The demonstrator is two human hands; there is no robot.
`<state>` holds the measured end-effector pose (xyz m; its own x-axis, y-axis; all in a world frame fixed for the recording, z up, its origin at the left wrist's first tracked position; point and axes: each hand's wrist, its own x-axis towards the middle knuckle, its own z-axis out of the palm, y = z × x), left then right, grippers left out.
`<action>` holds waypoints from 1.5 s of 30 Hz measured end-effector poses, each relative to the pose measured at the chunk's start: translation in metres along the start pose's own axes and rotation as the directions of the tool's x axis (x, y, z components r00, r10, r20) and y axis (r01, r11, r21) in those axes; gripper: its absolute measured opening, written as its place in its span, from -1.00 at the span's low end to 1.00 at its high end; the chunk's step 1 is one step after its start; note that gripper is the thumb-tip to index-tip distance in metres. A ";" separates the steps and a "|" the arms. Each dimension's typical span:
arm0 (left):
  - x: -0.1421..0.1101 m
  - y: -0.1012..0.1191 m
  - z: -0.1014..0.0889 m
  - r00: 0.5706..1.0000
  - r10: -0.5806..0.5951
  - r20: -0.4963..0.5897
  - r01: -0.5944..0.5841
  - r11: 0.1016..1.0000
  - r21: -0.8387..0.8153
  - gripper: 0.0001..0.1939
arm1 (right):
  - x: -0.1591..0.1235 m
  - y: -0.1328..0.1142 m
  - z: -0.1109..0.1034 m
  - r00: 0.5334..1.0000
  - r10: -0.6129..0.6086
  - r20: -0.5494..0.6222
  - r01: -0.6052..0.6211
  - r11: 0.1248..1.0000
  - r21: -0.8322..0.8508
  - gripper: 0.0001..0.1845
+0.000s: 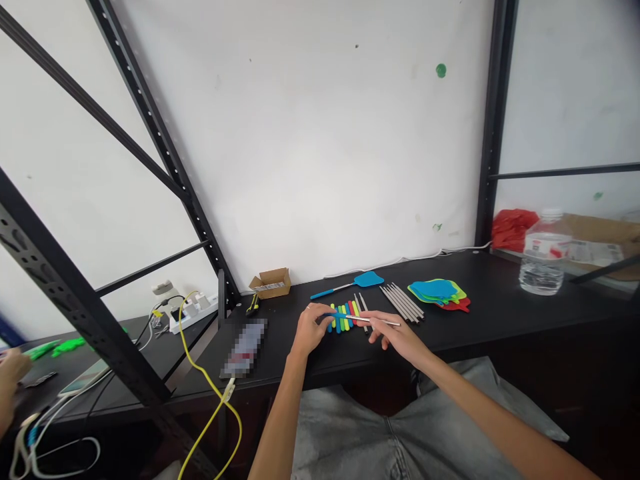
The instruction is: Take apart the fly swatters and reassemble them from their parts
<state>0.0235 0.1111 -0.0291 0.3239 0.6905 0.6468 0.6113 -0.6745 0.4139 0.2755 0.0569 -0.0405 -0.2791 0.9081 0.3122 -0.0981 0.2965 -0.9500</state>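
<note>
My left hand (310, 328) pinches a blue handle piece (334, 316) at the left end of a row of coloured handles (345, 316) lying on the black table (490, 293). My right hand (387, 331) is closed on a thin metal rod (377, 321) whose end meets that blue piece. Just right lie several more metal rods (401, 301) in a loose row. Behind them rests a finished blue swatter (350, 285), and a stack of coloured swatter heads (440, 293) sits farther right.
A small open cardboard box (271, 283) stands by the wall, a blurred flat object (245, 347) near the front edge. A water bottle (545, 255) and red bag (513, 228) are at right. Black rack posts, a yellow cable (205, 373) and another person's hand (11, 373) are at left.
</note>
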 end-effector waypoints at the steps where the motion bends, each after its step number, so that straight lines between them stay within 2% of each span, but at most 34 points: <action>1: 0.000 0.001 0.000 1.000 0.009 0.000 -0.009 1.000 -0.004 -0.85 | 0.000 0.001 0.000 1.000 -0.003 0.007 0.003 1.000 -0.002 -0.52; 13: 0.001 0.009 0.005 0.998 0.041 0.048 -0.040 0.999 -0.031 -0.84 | 0.000 0.009 0.005 1.000 -0.003 0.024 0.004 1.000 -0.016 -0.50; 26: 0.001 0.010 0.007 0.996 0.085 0.040 -0.083 0.995 -0.048 -0.84 | 0.001 0.011 0.003 1.000 -0.007 0.016 0.007 1.000 -0.016 -0.53; 36: 0.002 0.015 0.006 0.994 0.105 0.031 -0.106 0.993 0.042 -0.83 | 0.001 0.007 0.003 1.000 0.015 0.015 -0.015 1.000 0.001 -0.52; 40: 0.001 0.011 0.004 0.995 0.101 0.007 -0.101 0.991 0.085 -0.78 | 0.003 0.002 -0.003 1.000 0.019 -0.023 -0.019 1.000 -0.012 -0.52; 45: 0.000 0.004 0.002 0.996 0.050 -0.068 -0.040 0.990 0.135 -0.75 | 0.008 -0.003 -0.022 0.996 -0.001 -0.094 -0.005 0.998 -0.059 -0.55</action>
<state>0.0277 0.1095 -0.0287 0.3042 0.6368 0.7085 0.6899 -0.6602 0.2971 0.2940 0.0699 -0.0354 -0.1880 0.9317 0.3108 -0.0400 0.3089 -0.9502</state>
